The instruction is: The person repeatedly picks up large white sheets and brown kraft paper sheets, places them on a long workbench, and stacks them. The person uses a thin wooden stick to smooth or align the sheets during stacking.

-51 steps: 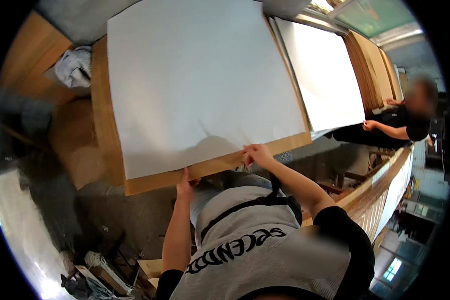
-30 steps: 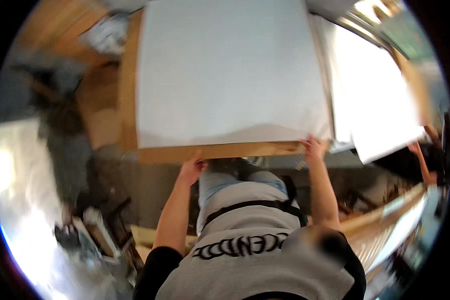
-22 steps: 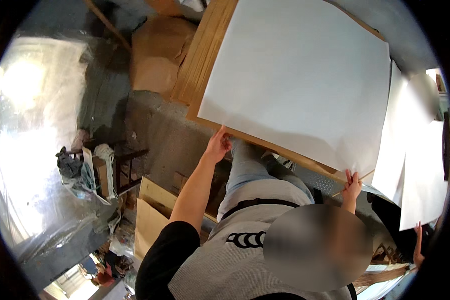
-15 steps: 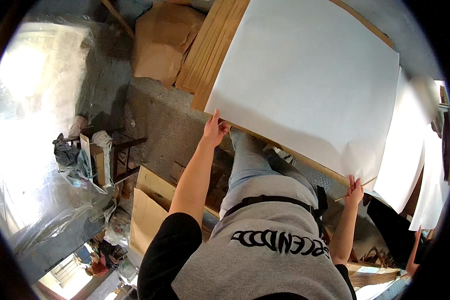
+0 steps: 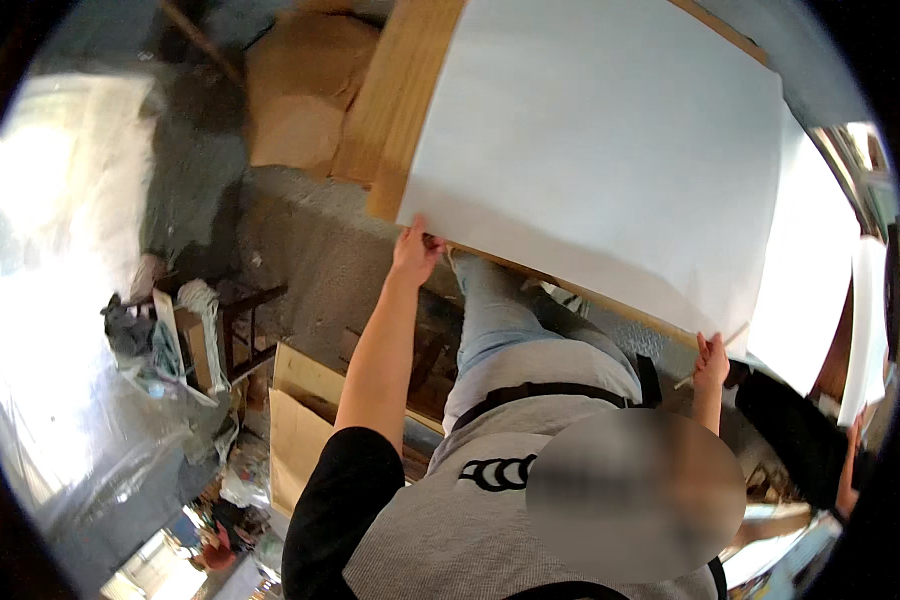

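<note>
White sheet [image 5: 600, 160] lies over the brown boards [image 5: 395, 90] in front of you, its near edge running between your two hands. Nearest you, your right hand [image 5: 710, 365] is at the boards' near right corner, two fingertips slightly parted at the sheet's edge, with a thin stick [image 5: 739, 333] gripped across the hand. Keep the stick's tip off the white surface if you can — it could scuff or dent that corner. Your left hand [image 5: 415, 255] is at the near left corner, one fingertip up over the edge and the others curled; whether they really pinch the sheet cannot be told from this view. Handling it well probably calls for equal, gentle pressure at both corners, because a harder pull on one side would likely skew or crease so broad a sheet. Use the brown margins as your guide: narrow along the boards' near edge, wider down their left edge. Glance at the far right corner too, where little brown shows. Beyond the right edge lies a second sheet [image 5: 815, 250] — and past it, a co-worker's hand [image 5: 856, 428] at another, so mind your elbow room.
</note>
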A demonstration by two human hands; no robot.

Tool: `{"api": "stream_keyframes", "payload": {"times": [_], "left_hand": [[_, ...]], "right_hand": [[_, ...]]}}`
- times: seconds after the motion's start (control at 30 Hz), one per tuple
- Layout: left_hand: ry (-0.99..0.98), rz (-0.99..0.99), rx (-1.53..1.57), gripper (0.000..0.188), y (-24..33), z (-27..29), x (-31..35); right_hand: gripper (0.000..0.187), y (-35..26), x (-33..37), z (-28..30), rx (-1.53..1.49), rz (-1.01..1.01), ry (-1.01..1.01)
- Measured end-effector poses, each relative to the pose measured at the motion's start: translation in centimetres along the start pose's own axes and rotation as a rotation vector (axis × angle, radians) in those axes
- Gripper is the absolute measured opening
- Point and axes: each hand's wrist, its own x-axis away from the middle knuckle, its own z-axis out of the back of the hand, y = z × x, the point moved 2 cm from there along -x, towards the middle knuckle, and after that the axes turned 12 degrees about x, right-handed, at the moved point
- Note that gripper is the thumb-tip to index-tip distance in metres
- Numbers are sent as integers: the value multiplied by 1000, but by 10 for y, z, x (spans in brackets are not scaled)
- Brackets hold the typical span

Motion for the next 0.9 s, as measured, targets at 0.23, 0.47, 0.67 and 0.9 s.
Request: {"api": "stream_keyframes", "payload": {"times": [0.23,0.47,0.67,0.9], "left_hand": [[52,22,26,21,2,1,2],[-75,-32,18,21,-1,-4,9],[-80,-12,-36,23,-1,-2,-1],[-24,1,-58,26,8,2,-2]], "right_hand": [[22,15,17,-24,239,-79,180],[25,32,30,-40,68,-135,114],[25,31,25,-46,-135,-208,30],[25,37,27,-48,-117,-202,46]]}}
